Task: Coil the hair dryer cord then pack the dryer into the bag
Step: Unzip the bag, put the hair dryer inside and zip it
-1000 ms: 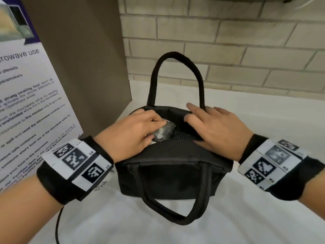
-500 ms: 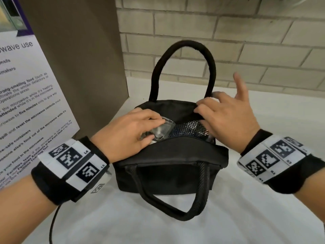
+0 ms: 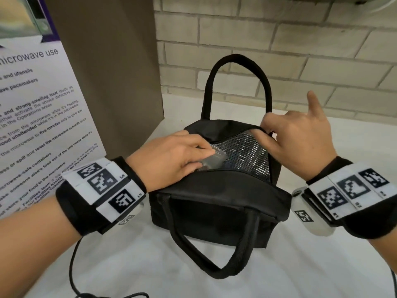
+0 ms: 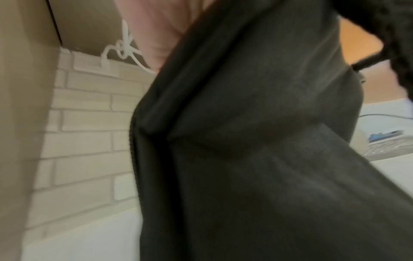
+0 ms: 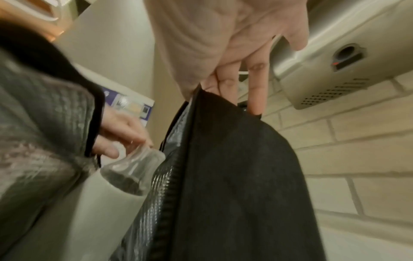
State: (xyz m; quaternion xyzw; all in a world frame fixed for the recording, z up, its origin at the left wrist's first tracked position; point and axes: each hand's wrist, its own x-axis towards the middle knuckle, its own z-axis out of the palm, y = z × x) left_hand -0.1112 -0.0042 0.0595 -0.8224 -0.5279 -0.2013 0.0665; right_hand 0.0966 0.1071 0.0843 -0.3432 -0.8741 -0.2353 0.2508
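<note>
Left hand [image 3: 171, 157] pinching clear nozzle [image 3: 212, 161] of dryer, mostly sunk into bag [image 3: 214, 203] at 9 o'clock of the opening; right hand [image 3: 298, 140] fingers [image 5: 254, 91] pinching far rim, pulling it open. Bag soft, floppy, likely collapses unless rim held; dryer likely rigid, smooth, slippery at nozzle, so better gripped by body.

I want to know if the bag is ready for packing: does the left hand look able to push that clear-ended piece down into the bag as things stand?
Probably yes. The right hand pinches the bag's far rim back, baring the silver lining, and the left hand holds the clear piece at the opening.
</note>
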